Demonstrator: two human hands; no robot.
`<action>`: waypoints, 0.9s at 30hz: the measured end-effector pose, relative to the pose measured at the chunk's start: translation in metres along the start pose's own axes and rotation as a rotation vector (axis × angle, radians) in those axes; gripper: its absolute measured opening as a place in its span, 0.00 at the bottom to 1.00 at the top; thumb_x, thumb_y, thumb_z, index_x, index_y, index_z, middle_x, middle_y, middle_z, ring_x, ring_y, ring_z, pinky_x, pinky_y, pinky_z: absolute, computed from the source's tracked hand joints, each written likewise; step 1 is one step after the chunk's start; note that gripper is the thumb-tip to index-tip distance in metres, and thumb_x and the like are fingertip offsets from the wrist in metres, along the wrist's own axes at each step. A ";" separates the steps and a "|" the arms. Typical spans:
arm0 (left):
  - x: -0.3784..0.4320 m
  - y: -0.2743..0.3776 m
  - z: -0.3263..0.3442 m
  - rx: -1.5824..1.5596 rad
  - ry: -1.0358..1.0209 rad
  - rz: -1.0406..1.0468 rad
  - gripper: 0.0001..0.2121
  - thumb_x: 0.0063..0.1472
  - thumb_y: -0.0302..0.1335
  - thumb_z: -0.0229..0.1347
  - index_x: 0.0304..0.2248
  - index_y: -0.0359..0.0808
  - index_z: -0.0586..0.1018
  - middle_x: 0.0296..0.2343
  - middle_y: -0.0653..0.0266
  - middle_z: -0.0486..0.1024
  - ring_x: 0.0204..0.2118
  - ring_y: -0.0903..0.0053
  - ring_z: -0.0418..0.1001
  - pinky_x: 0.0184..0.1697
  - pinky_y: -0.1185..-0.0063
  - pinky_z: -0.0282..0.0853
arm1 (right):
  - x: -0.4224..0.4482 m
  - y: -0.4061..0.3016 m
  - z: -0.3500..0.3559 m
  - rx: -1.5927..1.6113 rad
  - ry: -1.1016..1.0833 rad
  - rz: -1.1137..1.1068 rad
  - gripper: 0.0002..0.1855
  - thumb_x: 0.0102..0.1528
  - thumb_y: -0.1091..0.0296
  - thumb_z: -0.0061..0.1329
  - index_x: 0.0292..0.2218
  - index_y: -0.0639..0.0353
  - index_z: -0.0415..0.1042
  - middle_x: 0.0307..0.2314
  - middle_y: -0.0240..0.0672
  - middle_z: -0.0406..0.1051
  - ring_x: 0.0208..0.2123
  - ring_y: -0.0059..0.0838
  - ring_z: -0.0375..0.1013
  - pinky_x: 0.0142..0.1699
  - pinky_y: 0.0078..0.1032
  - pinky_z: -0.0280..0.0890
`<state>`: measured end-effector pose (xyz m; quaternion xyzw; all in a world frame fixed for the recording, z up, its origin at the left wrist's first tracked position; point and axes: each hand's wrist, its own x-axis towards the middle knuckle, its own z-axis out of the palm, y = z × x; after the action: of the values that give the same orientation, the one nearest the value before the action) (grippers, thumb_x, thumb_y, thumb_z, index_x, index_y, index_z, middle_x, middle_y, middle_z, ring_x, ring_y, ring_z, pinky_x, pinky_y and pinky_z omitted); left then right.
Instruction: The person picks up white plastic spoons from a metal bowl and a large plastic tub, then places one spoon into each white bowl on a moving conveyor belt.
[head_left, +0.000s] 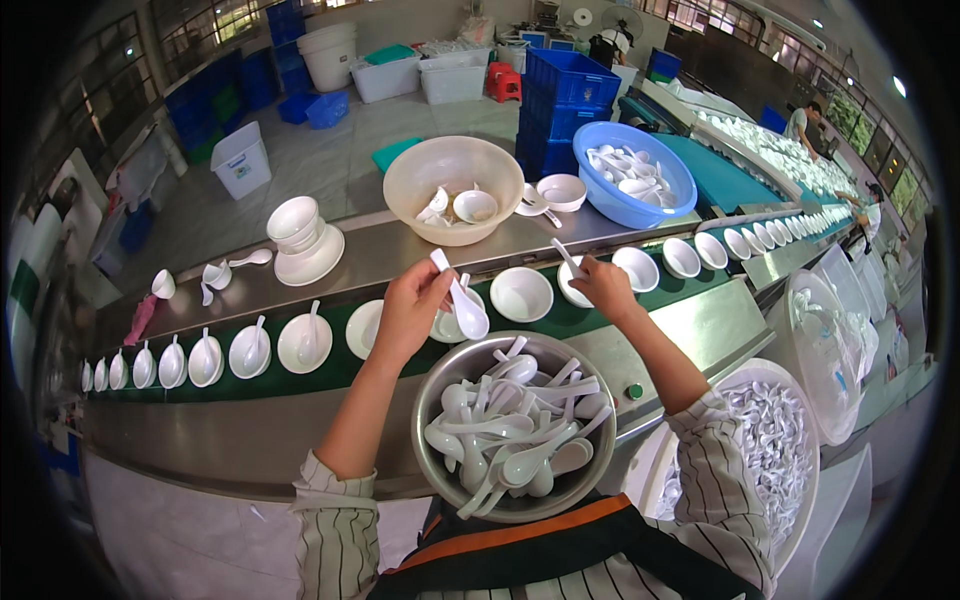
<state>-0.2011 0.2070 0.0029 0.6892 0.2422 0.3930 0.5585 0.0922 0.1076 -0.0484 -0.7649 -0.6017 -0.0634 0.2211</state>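
Observation:
My left hand (412, 304) grips a white soup spoon (469, 311) by its handle, bowl end hanging down over the near edge of the belt. Behind that spoon, a bowl (445, 328) with another spoon in it is partly hidden. My right hand (606, 289) holds a second white spoon (564, 254) over a white bowl (576, 283); the spoon's lower end is hidden by bowl and fingers. Between my hands, a white bowl (521, 295) sits on the green conveyor belt (480, 300). A steel basin (421, 420) heaped with white spoons (517, 427) stands right before me.
Bowls with spoons (304, 343) line the belt to the left; bowls without visible spoons (681, 258) line the right. Behind stand a cream basin (454, 161), a blue basin (637, 217) of spoons and stacked blue crates (566, 90). Co-workers (804, 127) are at far right.

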 end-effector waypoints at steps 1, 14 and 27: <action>0.017 -0.018 0.002 0.007 0.038 -0.004 0.08 0.58 0.27 0.48 0.32 0.29 0.73 0.23 0.67 0.72 0.23 0.87 0.69 0.26 0.86 0.67 | 0.003 0.020 0.026 -0.017 0.003 0.046 0.15 0.41 0.60 0.55 0.25 0.60 0.66 0.19 0.42 0.71 0.22 0.44 0.71 0.27 0.36 0.66; 0.015 -0.117 -0.063 0.933 0.393 0.080 0.10 0.47 0.23 0.55 0.32 0.32 0.73 0.27 0.54 0.72 0.29 0.65 0.71 0.35 0.73 0.66 | -0.074 -0.054 -0.094 0.268 -0.387 -0.620 0.17 0.41 0.62 0.56 0.35 0.55 0.70 0.38 0.37 0.69 0.36 0.38 0.71 0.37 0.31 0.68; -0.082 -0.147 -0.252 1.468 0.519 -0.612 0.13 0.50 0.29 0.53 0.35 0.31 0.72 0.30 0.50 0.72 0.33 0.56 0.71 0.36 0.69 0.68 | -0.011 -0.069 -0.106 0.645 -0.165 -0.145 0.09 0.49 0.79 0.46 0.34 0.60 0.67 0.22 0.39 0.71 0.24 0.31 0.72 0.29 0.25 0.65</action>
<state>-0.4376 0.3276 -0.1437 0.6691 0.7341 0.1128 -0.0236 0.0413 0.0661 0.0601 -0.6132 -0.6595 0.1767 0.3973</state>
